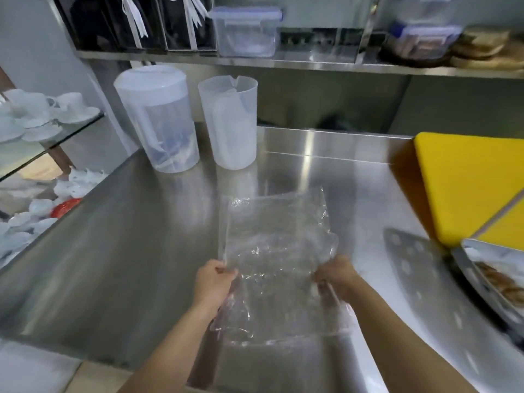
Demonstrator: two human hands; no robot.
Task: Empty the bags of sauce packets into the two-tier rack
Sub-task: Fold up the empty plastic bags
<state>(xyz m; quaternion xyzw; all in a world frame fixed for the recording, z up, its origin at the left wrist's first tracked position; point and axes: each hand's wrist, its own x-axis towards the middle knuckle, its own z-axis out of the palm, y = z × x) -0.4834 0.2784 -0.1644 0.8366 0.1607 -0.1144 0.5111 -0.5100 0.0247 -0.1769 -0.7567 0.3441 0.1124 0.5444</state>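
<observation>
My left hand (214,282) pinched the left edge of a clear plastic bag (276,251), and my right hand (336,275) pinched its right edge, both grips pressed together on the film. The bag lay flat and looked empty, its long axis running away from me across the steel bench (127,251). Beyond its far end stood a lidded pitcher (158,120) and a measuring jug (229,121), well apart from it. A yellow board (470,180) lay to the right.

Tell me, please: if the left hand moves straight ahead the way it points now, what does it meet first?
Probably the open measuring jug, past bare steel counter. The left hand grips the clear bag; depth is uncertain.
</observation>
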